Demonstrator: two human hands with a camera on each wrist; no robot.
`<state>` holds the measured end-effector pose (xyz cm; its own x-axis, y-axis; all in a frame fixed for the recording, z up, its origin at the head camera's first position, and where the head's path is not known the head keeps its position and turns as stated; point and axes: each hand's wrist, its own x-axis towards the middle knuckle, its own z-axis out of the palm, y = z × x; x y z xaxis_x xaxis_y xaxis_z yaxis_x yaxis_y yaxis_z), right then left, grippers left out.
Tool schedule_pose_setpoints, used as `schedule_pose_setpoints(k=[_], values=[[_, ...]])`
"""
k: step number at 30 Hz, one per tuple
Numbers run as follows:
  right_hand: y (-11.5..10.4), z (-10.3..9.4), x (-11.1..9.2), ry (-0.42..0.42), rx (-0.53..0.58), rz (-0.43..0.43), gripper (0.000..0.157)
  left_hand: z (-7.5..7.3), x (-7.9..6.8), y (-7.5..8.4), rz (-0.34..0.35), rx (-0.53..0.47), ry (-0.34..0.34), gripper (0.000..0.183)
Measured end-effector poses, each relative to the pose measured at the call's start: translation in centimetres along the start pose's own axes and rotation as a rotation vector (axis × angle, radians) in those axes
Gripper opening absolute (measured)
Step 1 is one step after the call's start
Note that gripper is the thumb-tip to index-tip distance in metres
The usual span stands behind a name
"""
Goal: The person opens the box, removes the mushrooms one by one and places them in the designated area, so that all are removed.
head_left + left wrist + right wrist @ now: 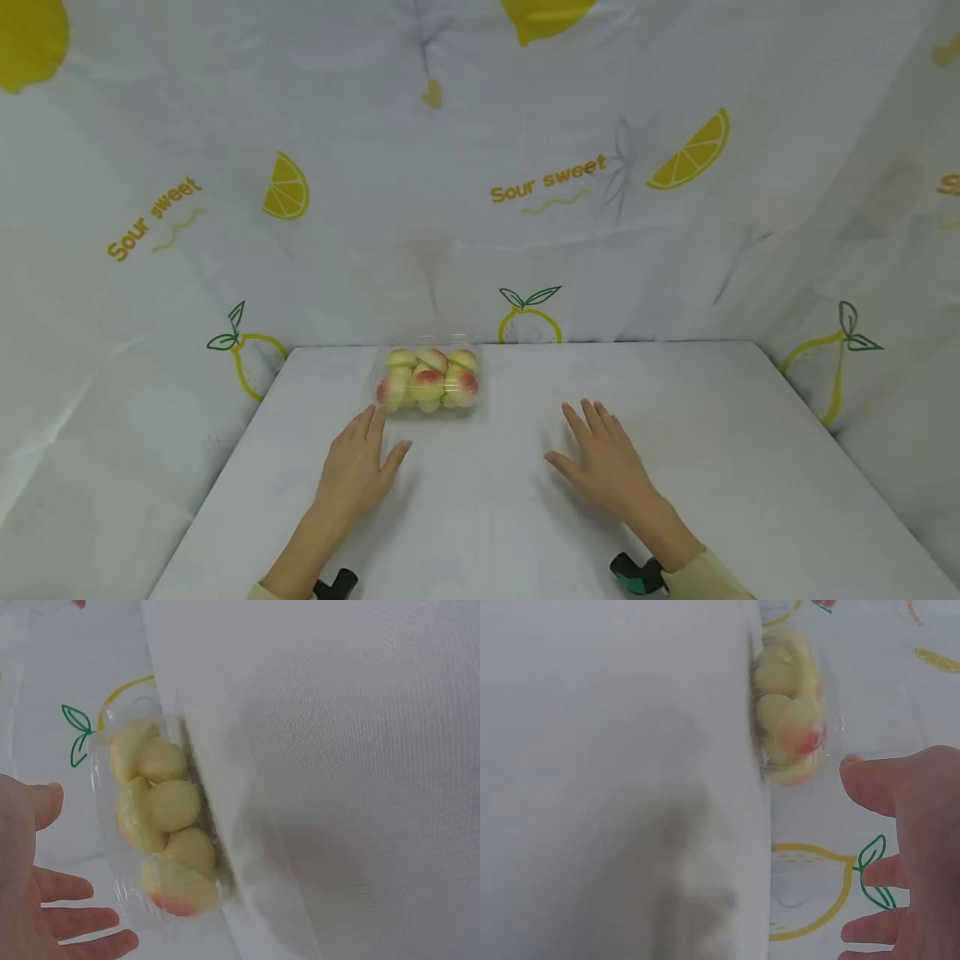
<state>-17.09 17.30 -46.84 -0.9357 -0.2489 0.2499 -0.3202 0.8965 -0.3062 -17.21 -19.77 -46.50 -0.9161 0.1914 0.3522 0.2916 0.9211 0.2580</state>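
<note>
- Left hand [352,475]: one, released, fingers straight, thumb spread, grasping nothing; fingertips at the near left corner of the box, contact cannot be told.
- Right hand [607,471]: one, released, fingers extended, thumb spread, grasping nothing; well apart from the left hand and the box.
- Box [427,340]: one, clear plastic; just beyond the left hand's fingertips, ahead and to the left of the right hand.
- Pieces [429,385]: several, rounded, pale yellow, some with red patches; inside the box.
- Table [491,492]: one, white; beneath both hands.
- Cloth [390,183]: white, lemon print; beyond both hands, behind the table.
</note>
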Motion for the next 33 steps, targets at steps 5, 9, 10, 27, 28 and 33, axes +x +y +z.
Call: schedule_pose_setpoints(k=[5,9,10,27,28,33], values=[[-0.6,0.2,0.5,-0.022,0.042,0.007,0.075,-0.1,0.2,-0.3,-0.013,-0.026,0.014,0.070],[-1.2,0.5,1.1,-0.029,0.080,0.007,0.076,-0.3,0.4,-0.6,-0.034,-0.028,0.021,0.071],[-1.4,0.6,1.2,-0.027,0.087,0.006,0.076,-0.3,0.4,-0.7,-0.037,-0.027,0.026,0.070],[-3.6,1.4,4.8,-0.043,0.226,0.068,0.075,-0.6,2.9,-3.2,-0.142,-0.105,-0.025,0.071],[-3.6,1.6,5.0,-0.044,0.233,0.070,0.074,-0.5,3.1,-3.3,-0.145,-0.112,-0.022,0.071],[-3.7,2.4,5.7,-0.057,0.273,0.082,0.074,-0.3,3.6,-3.7,-0.158,-0.152,-0.005,0.070]])
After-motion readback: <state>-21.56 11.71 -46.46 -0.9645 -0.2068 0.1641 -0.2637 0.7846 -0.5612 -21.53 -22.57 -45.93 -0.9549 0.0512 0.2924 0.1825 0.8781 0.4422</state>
